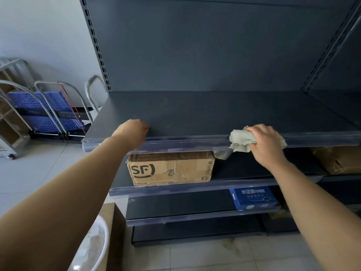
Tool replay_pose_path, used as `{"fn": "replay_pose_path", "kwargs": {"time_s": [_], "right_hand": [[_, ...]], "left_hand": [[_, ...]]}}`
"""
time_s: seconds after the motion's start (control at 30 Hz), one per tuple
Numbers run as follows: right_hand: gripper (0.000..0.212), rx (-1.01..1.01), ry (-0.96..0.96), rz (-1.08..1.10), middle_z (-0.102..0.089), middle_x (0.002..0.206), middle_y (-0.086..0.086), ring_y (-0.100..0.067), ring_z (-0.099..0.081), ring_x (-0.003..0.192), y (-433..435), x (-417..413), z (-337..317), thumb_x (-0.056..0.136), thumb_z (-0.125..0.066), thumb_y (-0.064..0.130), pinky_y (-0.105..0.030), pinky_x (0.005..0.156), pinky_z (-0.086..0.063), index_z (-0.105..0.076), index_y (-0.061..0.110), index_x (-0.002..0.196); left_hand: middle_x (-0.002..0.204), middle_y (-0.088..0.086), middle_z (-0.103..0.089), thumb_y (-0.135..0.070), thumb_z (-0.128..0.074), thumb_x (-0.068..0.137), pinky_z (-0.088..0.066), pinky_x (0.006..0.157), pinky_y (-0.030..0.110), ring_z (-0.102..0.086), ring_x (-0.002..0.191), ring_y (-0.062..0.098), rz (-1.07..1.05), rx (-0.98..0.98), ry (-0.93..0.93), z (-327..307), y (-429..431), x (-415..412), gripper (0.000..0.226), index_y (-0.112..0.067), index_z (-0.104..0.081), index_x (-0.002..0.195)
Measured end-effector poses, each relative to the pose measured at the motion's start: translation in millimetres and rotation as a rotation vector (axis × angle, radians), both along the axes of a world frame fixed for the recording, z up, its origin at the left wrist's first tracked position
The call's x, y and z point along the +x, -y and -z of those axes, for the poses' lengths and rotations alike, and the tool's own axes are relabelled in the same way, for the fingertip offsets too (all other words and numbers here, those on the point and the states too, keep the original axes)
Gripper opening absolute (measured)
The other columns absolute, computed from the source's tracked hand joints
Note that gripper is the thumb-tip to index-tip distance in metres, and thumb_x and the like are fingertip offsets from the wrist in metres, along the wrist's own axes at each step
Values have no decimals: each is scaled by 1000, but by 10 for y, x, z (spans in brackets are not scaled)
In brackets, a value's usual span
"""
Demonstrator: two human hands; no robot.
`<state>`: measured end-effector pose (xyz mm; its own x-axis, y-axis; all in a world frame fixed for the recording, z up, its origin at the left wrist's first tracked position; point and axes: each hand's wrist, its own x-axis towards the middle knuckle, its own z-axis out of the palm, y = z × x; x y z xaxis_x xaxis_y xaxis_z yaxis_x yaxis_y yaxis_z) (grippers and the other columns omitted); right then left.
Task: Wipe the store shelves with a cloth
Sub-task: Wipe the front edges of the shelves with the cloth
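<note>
The right hand (267,145) has its grip clenched around a bunched grey cloth (241,140), pressed at the front edge of the top shelf (205,112), right of centre. The left hand (132,133) rests on the same edge to the left, fingers curled, holding nothing. The shelf's long axis runs left to right; most of its unwiped-looking surface lies behind and to the left of the cloth. A cardboard box (170,169) sits on the shelf below.
</note>
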<state>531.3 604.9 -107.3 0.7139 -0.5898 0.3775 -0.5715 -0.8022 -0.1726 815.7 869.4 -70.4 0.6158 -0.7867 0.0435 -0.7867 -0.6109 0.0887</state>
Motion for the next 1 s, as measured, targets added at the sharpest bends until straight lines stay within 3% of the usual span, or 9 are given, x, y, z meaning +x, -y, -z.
{"fn": "replay_pose_path", "kwargs": {"time_s": [0.23,0.4,0.63,0.83,0.9,1.0], "right_hand": [[37,-77,-30,-270,-55,119,1,-24,-49,108,-887,830,-78,87,-53,13,-39,93,-38,-53,23,123],[45,-57,-30,-408,-55,122,2,-20,-48,112,-667,727,-97,85,-50,5,-36,96,-38,-52,22,126],[50,-20,-19,-192,-58,115,-6,-28,-52,104,424,-265,-19,75,-64,1,-43,92,-39,-59,14,122],[45,17,-37,128,-56,121,-15,-38,-48,108,852,-690,-24,78,-58,-1,-45,96,-36,-58,11,122],[45,1,-37,125,-55,122,-12,-35,-47,109,649,-517,-23,79,-60,4,-44,98,-33,-57,14,123],[45,-13,-42,-54,-53,121,-5,-29,-47,109,152,-119,-17,81,-59,7,-40,98,-33,-55,19,124]], "left_hand": [[97,10,-65,-5,-43,91,-47,69,36,-55,79,27,-34,-35,9,88,353,-221,22,-10,-64,99],[98,13,-66,-5,-41,91,-52,76,42,-59,85,34,-59,-81,21,136,440,-291,24,-7,-64,98],[98,12,-67,-1,-42,90,-54,77,43,-60,85,34,-90,-88,48,145,435,-372,27,-11,-65,99],[102,10,-67,-1,-42,91,-54,79,45,-62,89,33,-27,-66,41,90,482,-495,28,-11,-65,103],[102,11,-66,-3,-43,93,-54,79,44,-61,90,32,9,-26,33,58,587,-583,25,-9,-64,103],[105,10,-65,-3,-42,93,-54,80,43,-61,92,31,86,40,52,2,829,-771,24,-8,-63,104]]}}
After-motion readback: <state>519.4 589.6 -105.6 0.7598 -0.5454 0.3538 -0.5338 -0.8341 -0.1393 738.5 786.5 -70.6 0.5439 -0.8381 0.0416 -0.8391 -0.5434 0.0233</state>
